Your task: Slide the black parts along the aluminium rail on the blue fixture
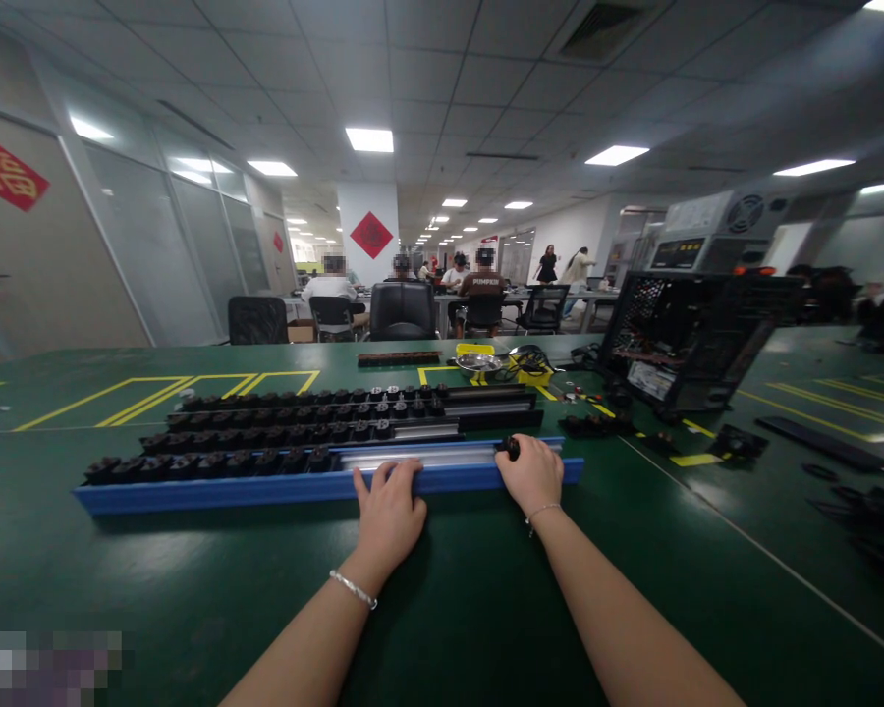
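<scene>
A long blue rail (250, 494) lies across the green table in front of me, with a silvery channel (442, 458) inside. Several black round parts (206, 465) sit in a row along its left half. My left hand (390, 511) rests over the rail's near wall around the middle, fingers spread and touching the edge. At the right end, my right hand (534, 476) is closed around a small black part (512, 448) over the channel; fingers cover most of it. Behind the blue rail, darker rails (486, 420) hold more rows of such black parts.
An open computer case (696, 344) stands at the right, with a power supply (722, 224) on top. Further back are a metal dish (478, 363), a yellow tray (475, 350) and cables. Loose black parts (741, 444) lie to the right. People sit at a far table.
</scene>
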